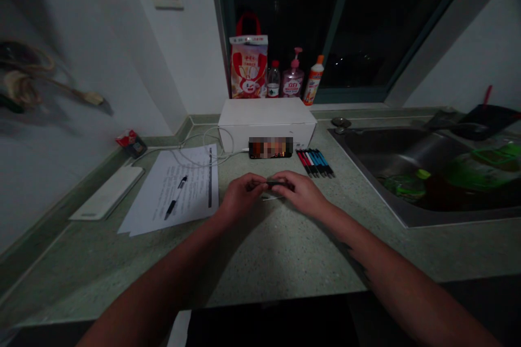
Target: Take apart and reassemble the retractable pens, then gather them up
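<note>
My left hand (243,194) and my right hand (299,190) meet over the middle of the counter, fingers closed. Between their fingertips they grip a slim dark pen piece (273,183), held level; its far details are too dim to make out. Just below the fingers, a thin pale stick (272,198), perhaps a refill, lies on the counter. Right of my right hand is a row of several pens (315,163) in red, white, blue and black. A black-and-white pen (176,197) rests on printed sheets (163,211) to the left.
A phone (271,148) with a cable leans on a white box (266,114). Behind are a bag (249,68) and several bottles. A sink (407,173) with green-capped bottles is at right. A white power bank-like slab (108,192) and a small carton (131,143) stand left.
</note>
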`<move>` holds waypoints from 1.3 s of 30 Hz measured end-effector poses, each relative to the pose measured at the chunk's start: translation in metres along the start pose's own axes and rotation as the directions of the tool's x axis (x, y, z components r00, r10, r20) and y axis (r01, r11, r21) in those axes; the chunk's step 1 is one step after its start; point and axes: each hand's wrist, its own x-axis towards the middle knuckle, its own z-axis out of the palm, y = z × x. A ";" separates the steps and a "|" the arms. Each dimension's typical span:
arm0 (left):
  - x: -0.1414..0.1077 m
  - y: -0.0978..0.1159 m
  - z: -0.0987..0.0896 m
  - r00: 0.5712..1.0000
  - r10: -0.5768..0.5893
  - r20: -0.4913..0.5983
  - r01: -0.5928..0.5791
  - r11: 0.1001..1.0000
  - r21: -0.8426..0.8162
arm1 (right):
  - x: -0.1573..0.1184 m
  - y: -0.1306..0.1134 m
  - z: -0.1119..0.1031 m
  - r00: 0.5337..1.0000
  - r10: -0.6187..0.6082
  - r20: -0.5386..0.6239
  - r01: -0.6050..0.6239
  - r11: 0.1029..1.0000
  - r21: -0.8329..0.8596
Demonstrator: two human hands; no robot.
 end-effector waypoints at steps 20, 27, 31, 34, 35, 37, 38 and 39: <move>-0.001 0.004 0.001 0.999 -0.024 -0.032 0.026 0.998 0.051 | 0.000 0.001 0.000 1.000 0.006 -0.030 -0.006 1.000 -0.023; -0.001 0.006 0.001 0.999 -0.040 -0.031 0.041 0.999 0.018 | -0.001 0.004 0.002 0.999 -0.018 -0.032 0.017 0.999 -0.028; -0.001 0.005 0.000 0.999 -0.051 -0.009 0.051 0.999 0.011 | -0.001 0.003 0.000 1.000 -0.014 0.013 0.015 0.999 -0.047; -0.001 0.005 -0.001 0.999 -0.044 0.012 0.044 0.998 0.052 | 0.000 0.000 -0.003 0.998 -0.010 0.069 0.016 0.996 -0.089; -0.001 0.005 -0.002 0.999 -0.039 0.026 0.036 0.996 0.081 | 0.000 -0.001 -0.004 0.996 -0.005 0.085 0.015 0.994 -0.105; -0.002 0.006 -0.002 0.997 -0.019 0.071 0.006 0.985 0.173 | 0.001 -0.001 -0.006 0.995 0.006 0.104 0.009 0.990 -0.141; -0.003 0.007 -0.001 0.995 -0.004 0.105 -0.021 0.971 0.239 | 0.001 -0.001 -0.006 0.994 0.015 0.105 0.002 0.987 -0.159; -0.005 0.007 0.000 0.989 0.013 0.145 -0.058 0.949 0.310 | 0.001 0.000 -0.007 0.994 0.028 0.105 -0.008 0.984 -0.180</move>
